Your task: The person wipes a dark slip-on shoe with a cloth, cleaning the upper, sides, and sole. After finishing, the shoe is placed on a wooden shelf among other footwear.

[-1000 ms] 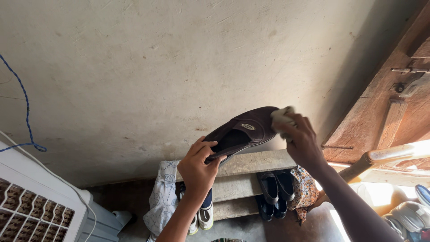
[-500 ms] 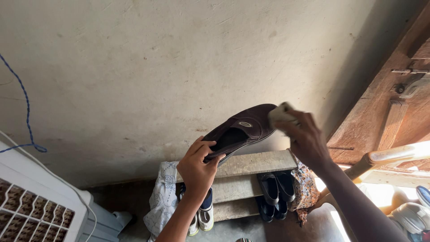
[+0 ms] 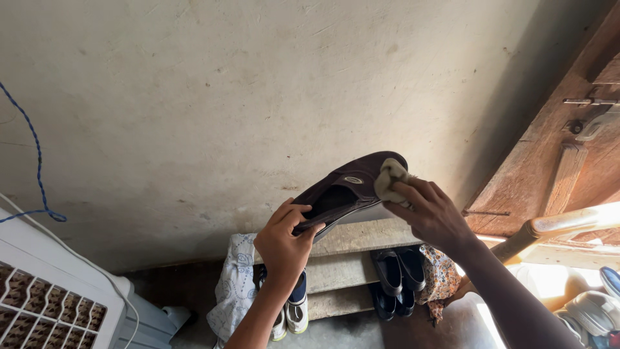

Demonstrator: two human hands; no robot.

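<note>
Both forearms are bare, with no sleeve showing back from either grip. The left hand and the right hand wear no gloves, rings, or watch.

A low stepped wooden shoe shelf stands against the rough grey plaster wall. Black shoes sit on it, patterned white cloth at its left edge. A blue cord hangs above a white slatted cooler.
</note>
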